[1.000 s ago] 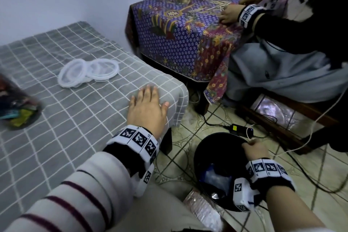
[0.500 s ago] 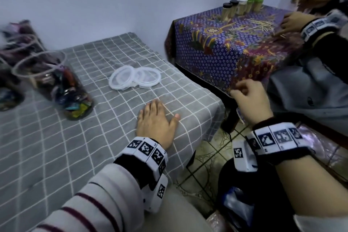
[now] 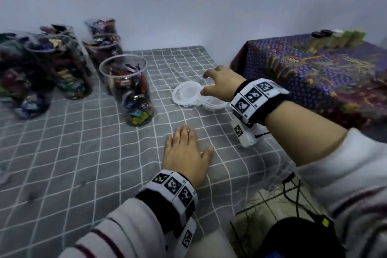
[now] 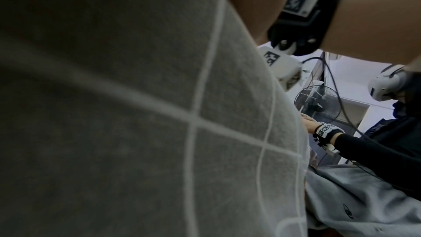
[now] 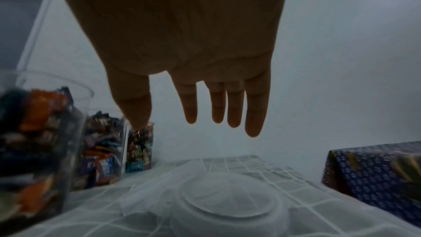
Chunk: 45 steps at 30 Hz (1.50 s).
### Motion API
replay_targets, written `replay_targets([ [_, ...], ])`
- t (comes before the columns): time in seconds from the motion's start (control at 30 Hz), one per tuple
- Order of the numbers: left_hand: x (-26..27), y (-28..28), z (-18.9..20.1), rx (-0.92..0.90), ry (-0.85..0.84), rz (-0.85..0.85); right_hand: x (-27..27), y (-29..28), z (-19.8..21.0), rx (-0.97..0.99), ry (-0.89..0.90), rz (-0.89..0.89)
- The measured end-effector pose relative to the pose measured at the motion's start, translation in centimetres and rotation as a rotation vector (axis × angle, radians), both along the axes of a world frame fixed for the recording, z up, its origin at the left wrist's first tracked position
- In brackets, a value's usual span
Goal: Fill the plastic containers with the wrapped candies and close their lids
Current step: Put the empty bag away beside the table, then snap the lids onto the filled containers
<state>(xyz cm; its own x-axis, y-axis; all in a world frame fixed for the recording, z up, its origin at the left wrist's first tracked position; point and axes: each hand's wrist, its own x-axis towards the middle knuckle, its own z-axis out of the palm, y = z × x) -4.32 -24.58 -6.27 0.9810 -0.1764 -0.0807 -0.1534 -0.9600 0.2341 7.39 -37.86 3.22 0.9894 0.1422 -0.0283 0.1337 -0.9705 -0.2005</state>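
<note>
**Filling looks done, lids not yet on**

R hand [image 3: 222,81] hangs over the clear plastic lids [image 3: 188,94], fingers spread & straight, holding nothing; wrist view shows the fingertips [image 5: 252,129] above a lid [image 5: 227,199], not touching. L hand [image 3: 186,153] lies flat, fingers straight, on the grey checked cloth of the worktop [image 3: 62,174], near its front right corner, nothing under it.

Progress, as I judge it: nearest clear container [image 3: 129,92] is open-topped & packed w/ wrapped candies [image 3: 136,109] almost to the rim. Others [image 3: 62,65] behind & to the left look full too, blurred, none visibly lidded. So what's left is capping, approx all of them. Only two or so lids in view, overlapping; can't tell the count.

Room: open cloth betw lids & nearest container, a clear sideways path. Worktop edge drops off just right of the lids, w/ a batik-covered table [image 3: 314,81] beyond, so a nudged lid could slide off that side
</note>
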Motion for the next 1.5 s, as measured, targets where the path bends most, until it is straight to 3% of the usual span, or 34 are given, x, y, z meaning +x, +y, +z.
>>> replay_targets([
  [0.17, -0.3, 0.4, 0.1, -0.029, -0.002, 0.002, 3.5, 3.2, -0.7, -0.16, 0.14, 0.048],
  [0.33, -0.2, 0.4, 0.0, -0.037, 0.0, 0.007, 5.0, 4.5, -1.8, -0.177, 0.32, 0.004],
  [0.47, -0.3, 0.5, 0.2, -0.049, -0.004, 0.006, 4.6, 4.9, -2.3, -0.264, 0.288, -0.014],
  [0.9, -1.2, 1.5, 0.2, -0.019, 0.01, 0.012, 1.6, 4.3, -2.7, -0.254, 0.287, -0.02],
  [1.37, -0.6, 7.4, 0.8, -0.001, 0.141, 0.181, -2.3, 4.5, -2.2, -0.262, 0.283, 0.046],
  [1.5, 0.7, 9.2, 1.7, -0.083, 0.192, 0.274, -3.1, 5.0, -2.0, -0.29, 0.328, 0.079],
])
